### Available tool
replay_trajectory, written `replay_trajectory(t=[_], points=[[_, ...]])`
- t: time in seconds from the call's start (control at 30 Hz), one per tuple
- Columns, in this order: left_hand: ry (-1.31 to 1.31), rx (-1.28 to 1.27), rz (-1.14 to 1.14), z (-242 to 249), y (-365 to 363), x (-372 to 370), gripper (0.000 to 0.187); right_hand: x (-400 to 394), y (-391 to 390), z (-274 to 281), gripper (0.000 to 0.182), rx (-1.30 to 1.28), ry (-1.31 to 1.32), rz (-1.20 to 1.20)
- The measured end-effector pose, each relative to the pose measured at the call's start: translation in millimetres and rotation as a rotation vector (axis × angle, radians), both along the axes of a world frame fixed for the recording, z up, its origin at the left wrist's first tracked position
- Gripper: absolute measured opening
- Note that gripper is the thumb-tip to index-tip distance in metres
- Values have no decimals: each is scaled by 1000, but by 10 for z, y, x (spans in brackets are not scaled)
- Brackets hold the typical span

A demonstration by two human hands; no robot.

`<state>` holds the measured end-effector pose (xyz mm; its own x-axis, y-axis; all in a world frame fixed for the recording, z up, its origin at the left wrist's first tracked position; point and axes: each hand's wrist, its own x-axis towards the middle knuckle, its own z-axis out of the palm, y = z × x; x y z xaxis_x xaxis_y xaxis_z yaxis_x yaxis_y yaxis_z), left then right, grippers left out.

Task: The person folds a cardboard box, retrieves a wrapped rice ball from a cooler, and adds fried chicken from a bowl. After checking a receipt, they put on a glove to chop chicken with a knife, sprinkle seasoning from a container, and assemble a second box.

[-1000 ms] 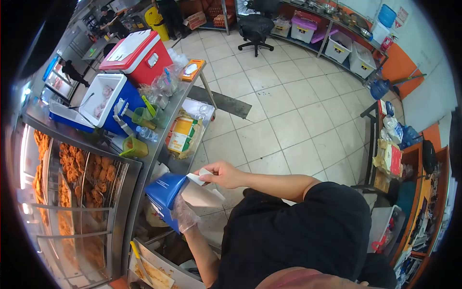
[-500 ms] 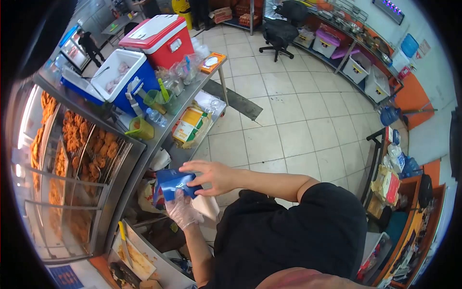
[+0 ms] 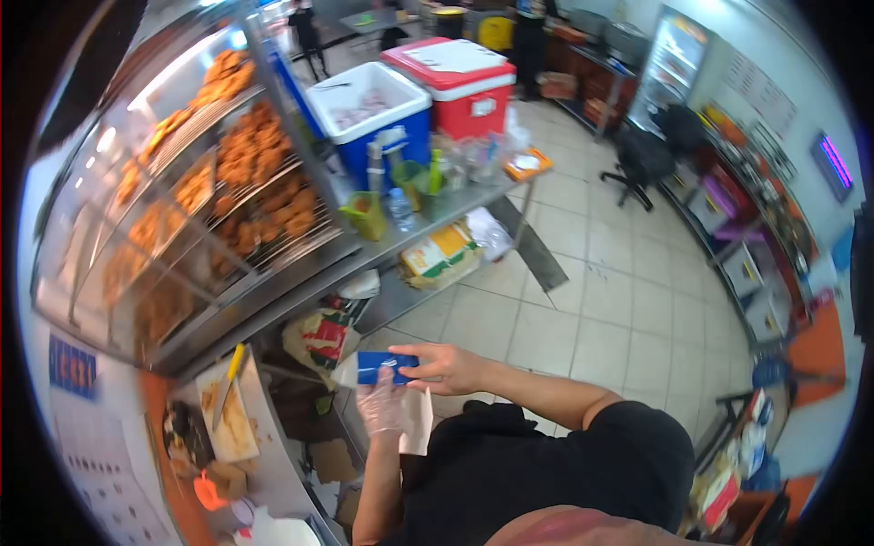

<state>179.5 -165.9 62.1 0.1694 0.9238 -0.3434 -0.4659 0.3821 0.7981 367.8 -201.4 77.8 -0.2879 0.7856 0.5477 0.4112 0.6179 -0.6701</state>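
Note:
In front of my body, both hands hold a small glossy blue packet [image 3: 370, 366] with a white mark on it. My left hand [image 3: 381, 406], in a clear plastic glove, grips it from below with the thumb on its face. My bare right hand [image 3: 442, 368] has its fingers at the packet's upper and right edges. White paper [image 3: 417, 420] shows beneath the hands, its upper part hidden by them.
Left stands a glass cabinet of fried chicken [image 3: 259, 146]. Below it, a knife [image 3: 228, 387] lies on a stained cutting board [image 3: 238, 439]. Ahead, a metal table [image 3: 464, 202] carries a blue cooler [image 3: 382, 150] and a red cooler [image 3: 469, 100]. An office chair [image 3: 637, 164] stands farther back.
My view has swung left, bringing more of the cabinet and cutting board into sight. The blue packet is still in both hands and now shows a smaller face.

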Motion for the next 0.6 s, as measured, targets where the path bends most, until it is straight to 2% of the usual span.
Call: replay_trajectory(t=[0.07,0.17,0.2,0.3,0.33,0.37,0.43,0.5,0.53,0.57,0.6], points=[[-48,-37,40,65,-71,-26,31,-60,44,-35,28,66,-26,-27],[-17,170,4,-110,-106,-153,43,-256,143,29,23,4,-49,-71],[61,242,-64,-114,-98,-234,49,-316,189,77,29,70,-138,-90],[306,311,-185,-319,-53,-622,46,-464,375,233,35,-230,38,159],[611,188,-354,242,-105,-740,37,-508,417,277,43,-512,220,183],[991,434,-538,213,-71,-990,27,-556,503,308,43,-589,203,189],[1106,666,-707,121,-51,-1313,27,-731,725,339,44,-693,74,268],[1211,462,-764,241,-79,-1532,41,-1012,898,348,43,-655,-189,450],[1153,534,-617,94,-157,-1708,52,-1222,867,307,42,-583,-338,575],[1112,600,-463,-112,-211,-1877,65,-1407,854,224,39,-527,-407,583],[1116,533,-437,-221,-227,-2023,76,-1599,873,159,35,-458,-470,589]])
